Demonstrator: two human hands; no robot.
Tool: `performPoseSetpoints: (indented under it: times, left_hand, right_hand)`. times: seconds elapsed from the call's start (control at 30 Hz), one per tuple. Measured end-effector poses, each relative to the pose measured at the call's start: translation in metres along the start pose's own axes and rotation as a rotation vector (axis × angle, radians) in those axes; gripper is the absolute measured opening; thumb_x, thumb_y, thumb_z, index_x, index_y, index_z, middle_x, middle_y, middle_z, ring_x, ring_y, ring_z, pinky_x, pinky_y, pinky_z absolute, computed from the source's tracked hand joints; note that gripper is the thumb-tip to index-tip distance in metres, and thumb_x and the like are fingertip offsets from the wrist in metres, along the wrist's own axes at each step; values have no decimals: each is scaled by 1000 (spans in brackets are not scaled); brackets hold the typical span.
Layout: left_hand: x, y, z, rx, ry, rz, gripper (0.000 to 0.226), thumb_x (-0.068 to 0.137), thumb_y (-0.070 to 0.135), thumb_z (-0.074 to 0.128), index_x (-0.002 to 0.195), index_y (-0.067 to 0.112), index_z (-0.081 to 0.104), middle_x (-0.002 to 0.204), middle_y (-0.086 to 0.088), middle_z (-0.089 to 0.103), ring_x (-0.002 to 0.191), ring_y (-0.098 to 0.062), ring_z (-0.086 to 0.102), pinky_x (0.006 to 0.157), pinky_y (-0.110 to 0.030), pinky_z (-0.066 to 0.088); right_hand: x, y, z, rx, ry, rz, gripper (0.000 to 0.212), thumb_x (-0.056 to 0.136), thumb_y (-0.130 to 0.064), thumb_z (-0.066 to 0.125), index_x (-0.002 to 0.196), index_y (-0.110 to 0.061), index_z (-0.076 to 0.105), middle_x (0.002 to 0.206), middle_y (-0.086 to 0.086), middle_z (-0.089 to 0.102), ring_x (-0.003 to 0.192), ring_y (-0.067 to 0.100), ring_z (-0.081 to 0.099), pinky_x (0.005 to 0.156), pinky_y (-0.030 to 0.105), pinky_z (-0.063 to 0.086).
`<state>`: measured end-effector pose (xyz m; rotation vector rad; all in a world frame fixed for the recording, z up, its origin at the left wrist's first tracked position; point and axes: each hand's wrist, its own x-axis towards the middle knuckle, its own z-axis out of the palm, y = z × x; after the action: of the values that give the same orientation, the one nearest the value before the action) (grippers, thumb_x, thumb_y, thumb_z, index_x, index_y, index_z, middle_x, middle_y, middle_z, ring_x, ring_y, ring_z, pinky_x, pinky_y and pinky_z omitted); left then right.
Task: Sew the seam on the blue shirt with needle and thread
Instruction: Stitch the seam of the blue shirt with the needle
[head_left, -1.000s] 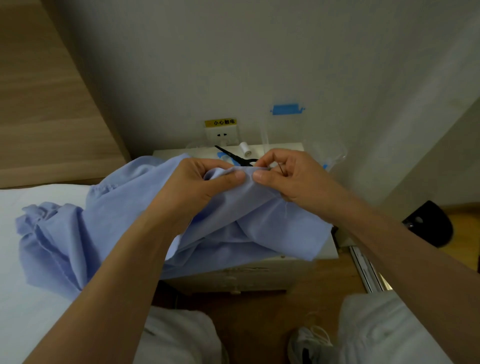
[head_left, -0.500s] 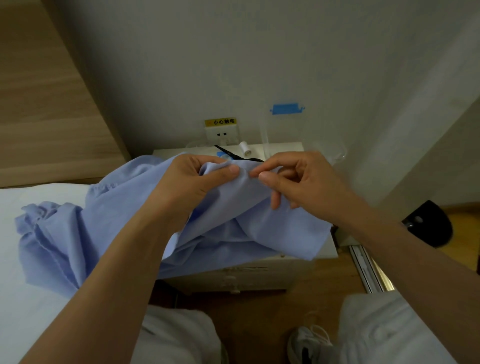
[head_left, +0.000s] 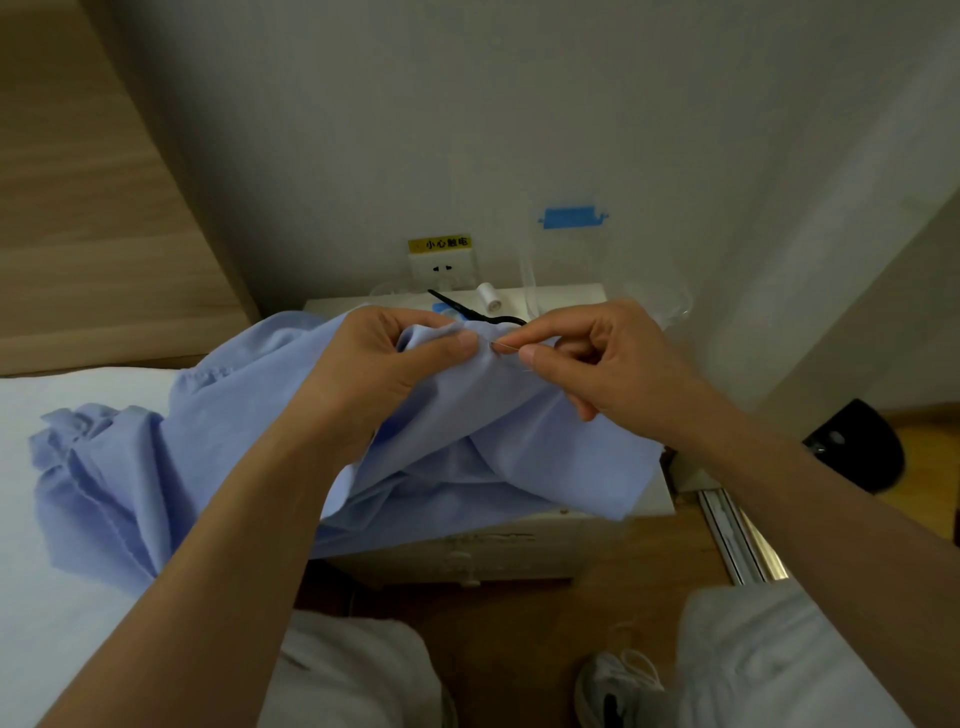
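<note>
Right hand (head_left: 613, 364) shifted rightward off left thumb since half-second ago; gap now open, needle (head_left: 506, 347) showing in it.

Head view: right grip tight, thumb and forefinger pinching needle, tip at fold. Left hand (head_left: 374, 369) grip closed too, thumb pressing shirt (head_left: 218, 447) fold over fingers, raised above worktop (head_left: 561, 296); rest of shirt trails onto bed (head_left: 62, 623). Scissors (head_left: 467, 310), spool (head_left: 488, 295) behind, untouched.

Step, by my read: mid-stitch, needle in seam. Next: draw needle clear, pull thread snug, left holding fold taut. Thread too fine to see.
</note>
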<state>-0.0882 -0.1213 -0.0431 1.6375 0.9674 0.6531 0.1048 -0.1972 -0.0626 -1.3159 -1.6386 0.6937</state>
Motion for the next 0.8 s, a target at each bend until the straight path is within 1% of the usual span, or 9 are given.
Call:
performPoseSetpoints:
  times: [0.13,0.3,0.4,0.47,0.53,0.6,0.63,0.7,0.8]
  left_hand:
    - [0,0,1,10,10,2,14,87,24,66,76,23,74,78,-3,74,76,-18,70,67,-26,57]
    - [0,-2,1,43,15,10,10,87,25,66,81,21,74,81,-5,74,82,-23,69,75,-35,57]
    - [0,-1,1,81,15,28,10,86,26,66,79,25,73,78,-1,73,79,-17,69,71,-29,57]
    - [0,0,1,119,8,60,11,87,25,65,78,26,72,77,2,73,75,-12,68,67,-22,55]
    - [-1,2,2,155,11,86,13,88,23,64,78,26,71,76,6,71,71,-4,66,60,-12,52]
    - [-2,3,2,168,5,99,13,88,23,64,78,27,70,77,8,71,70,-2,65,58,-10,50]
    - [-2,3,2,174,-2,103,12,88,23,64,78,27,71,78,7,71,72,-3,66,60,-12,52]
    - [-1,1,1,195,-15,107,10,87,23,65,80,27,71,79,5,72,75,-7,67,65,-16,54]
    - [0,0,1,207,-20,125,10,86,23,66,79,29,70,77,10,71,73,-3,66,63,-11,52]
  right_hand:
    - [-1,-2,0,-12,-12,14,20,95,-7,57,106,-14,73,41,14,42,37,13,44,53,19,45]
    - [0,-4,0,2,-27,46,22,95,-5,57,106,-14,73,41,13,41,37,14,42,49,22,45]
    - [0,-5,0,-5,-41,82,21,95,-7,56,106,-15,72,40,5,38,38,17,39,46,25,44]
    - [1,-5,0,-27,-58,110,23,95,-7,56,114,-17,67,39,1,41,37,14,40,45,21,41]
    - [2,-5,-1,-16,-99,155,36,96,-6,54,129,-20,55,39,-3,45,36,9,41,45,19,40]
    - [2,-6,-1,8,-172,190,46,97,-6,50,140,-22,46,39,-3,48,36,8,42,47,19,41]
    - [3,-7,-1,14,-210,206,45,98,-7,49,140,-22,46,39,-1,49,35,9,42,47,19,42]
    - [3,-7,-1,32,-246,244,35,99,-7,47,131,-19,52,40,1,48,34,8,40,46,16,40]
    - [4,-8,2,39,-243,256,17,98,-6,48,111,-13,56,39,2,48,33,7,39,46,16,39]
